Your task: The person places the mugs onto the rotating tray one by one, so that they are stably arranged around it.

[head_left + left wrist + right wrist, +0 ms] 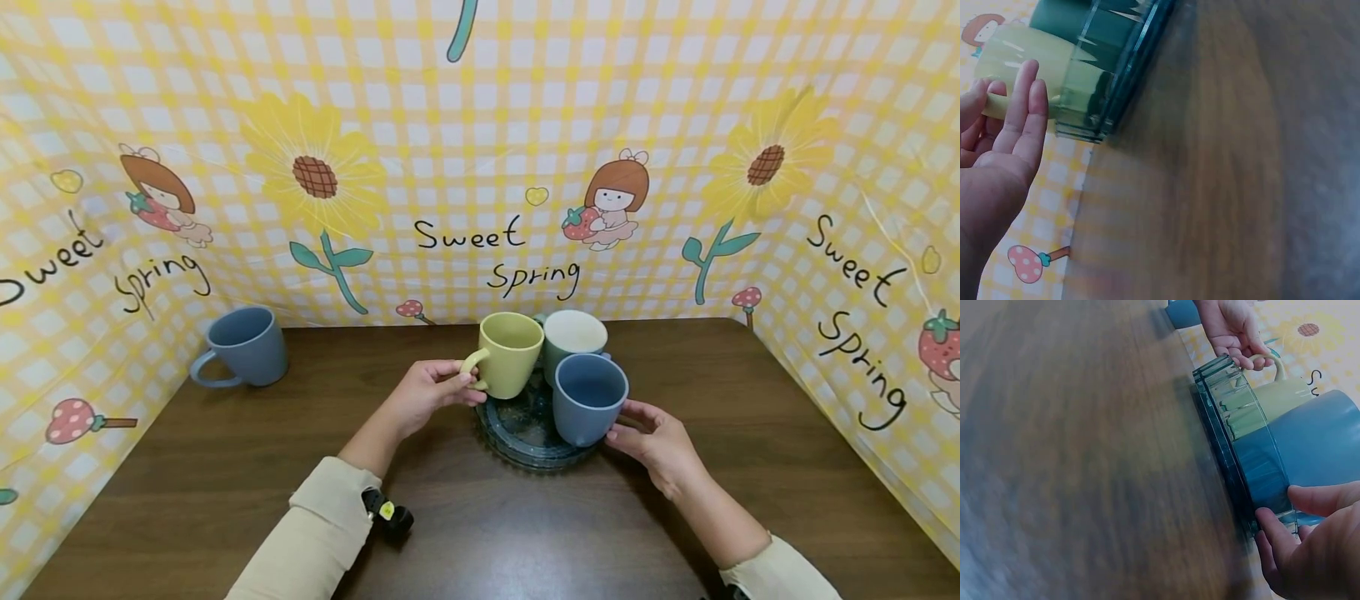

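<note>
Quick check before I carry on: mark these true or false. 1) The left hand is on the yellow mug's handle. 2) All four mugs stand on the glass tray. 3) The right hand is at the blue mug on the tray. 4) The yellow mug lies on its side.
1) True: the left hand grips the handle of the yellow mug.
2) False: three mugs stand on the glass tray; the second blue mug stands apart on the table, far left.
3) True: the right hand touches the blue mug on the tray.
4) False: the yellow mug is upright, opening up.
</note>
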Motion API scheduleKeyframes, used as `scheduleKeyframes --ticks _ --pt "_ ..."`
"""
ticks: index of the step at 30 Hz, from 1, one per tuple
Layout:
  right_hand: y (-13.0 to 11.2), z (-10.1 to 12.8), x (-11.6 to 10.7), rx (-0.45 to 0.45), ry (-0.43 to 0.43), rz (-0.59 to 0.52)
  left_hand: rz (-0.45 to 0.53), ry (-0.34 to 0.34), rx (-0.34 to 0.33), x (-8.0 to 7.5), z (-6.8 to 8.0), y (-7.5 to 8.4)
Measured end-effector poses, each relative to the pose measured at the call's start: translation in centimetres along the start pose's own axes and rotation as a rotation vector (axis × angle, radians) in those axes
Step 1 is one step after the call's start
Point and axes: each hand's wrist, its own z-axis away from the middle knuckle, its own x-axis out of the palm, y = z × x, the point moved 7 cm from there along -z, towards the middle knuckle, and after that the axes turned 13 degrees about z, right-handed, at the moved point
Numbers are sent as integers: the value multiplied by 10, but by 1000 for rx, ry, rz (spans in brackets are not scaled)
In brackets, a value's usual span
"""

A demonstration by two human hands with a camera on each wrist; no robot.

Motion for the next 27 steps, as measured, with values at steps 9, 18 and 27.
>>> scheduleKeyframes --ticks 9,18,27 --pt "-2 2 2 2 12 2 -330 103 -50 -15 2 8" --pt "0 3 3 -1 13 -4 -478 92 -52 -12 -7 9" --pt "0 3 4 3 18 -16 -451 94 -62 -12 -11 7"
